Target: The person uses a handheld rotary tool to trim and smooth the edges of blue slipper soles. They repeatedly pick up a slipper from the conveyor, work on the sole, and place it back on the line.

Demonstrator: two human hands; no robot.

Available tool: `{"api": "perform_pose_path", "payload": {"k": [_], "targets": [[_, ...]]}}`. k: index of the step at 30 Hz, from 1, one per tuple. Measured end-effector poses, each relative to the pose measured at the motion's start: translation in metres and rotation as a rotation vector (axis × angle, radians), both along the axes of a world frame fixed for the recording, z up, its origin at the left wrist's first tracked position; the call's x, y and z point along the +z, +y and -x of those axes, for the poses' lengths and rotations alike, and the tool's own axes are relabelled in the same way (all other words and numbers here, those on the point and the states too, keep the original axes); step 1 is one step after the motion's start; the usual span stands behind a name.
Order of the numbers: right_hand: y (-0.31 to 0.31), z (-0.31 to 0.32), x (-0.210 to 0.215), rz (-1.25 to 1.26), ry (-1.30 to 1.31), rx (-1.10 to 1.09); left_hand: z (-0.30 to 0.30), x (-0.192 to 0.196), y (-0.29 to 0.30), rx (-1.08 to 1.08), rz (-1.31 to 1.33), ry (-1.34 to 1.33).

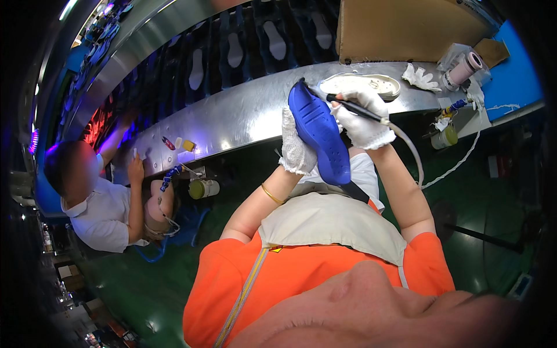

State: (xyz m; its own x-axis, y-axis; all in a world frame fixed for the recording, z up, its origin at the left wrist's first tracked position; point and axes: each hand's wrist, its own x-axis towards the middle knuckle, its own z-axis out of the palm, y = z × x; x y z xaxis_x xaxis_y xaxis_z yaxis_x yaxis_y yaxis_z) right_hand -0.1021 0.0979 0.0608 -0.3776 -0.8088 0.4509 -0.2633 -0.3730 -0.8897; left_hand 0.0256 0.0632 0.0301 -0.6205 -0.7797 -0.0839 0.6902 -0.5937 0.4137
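Observation:
My left hand (297, 143), in a white knit glove, is closed around the side of a blue shoe-shaped piece (321, 132) with slots and small holes. The piece slants, its dark-edged tip pointing up toward the bench. In my right hand (364, 119), also gloved, is a black pen-shaped tool (362, 110) with a pale hose running from its rear end. The tool's front end lies near the upper right edge of the blue piece; I cannot tell whether they touch. Just behind my right hand, a white shoe (377, 85) with holes rests on the bench.
The metal bench (241, 119) curves across ahead, with a conveyor of shoe soles (235, 51) beyond. At the right are a cardboard box (406, 32), a loose white glove (420, 78), a pink bottle (463, 71) and a green pot (444, 137). A co-worker (101, 203) sits at left.

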Motion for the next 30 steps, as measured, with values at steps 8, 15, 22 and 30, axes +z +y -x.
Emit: {"api": "perform_pose_path", "payload": {"k": [8,15,22,30], "targets": [[0.029,-0.001,0.009,0.085,0.422,0.317,-0.017,-0.005,-0.022,-0.072,-0.038,0.019],[0.005,0.003,0.002,-0.097,-0.207,0.118,-0.005,-0.007,-0.002,-0.068,0.218,-0.086],[0.012,-0.008,0.000,-0.202,-0.317,0.232,-0.003,-0.028,-0.007,-0.016,0.132,-0.136],[0.017,-0.012,-0.019,-0.005,0.018,0.251,-0.009,-0.028,-0.017,-0.015,0.067,-0.192]]}}
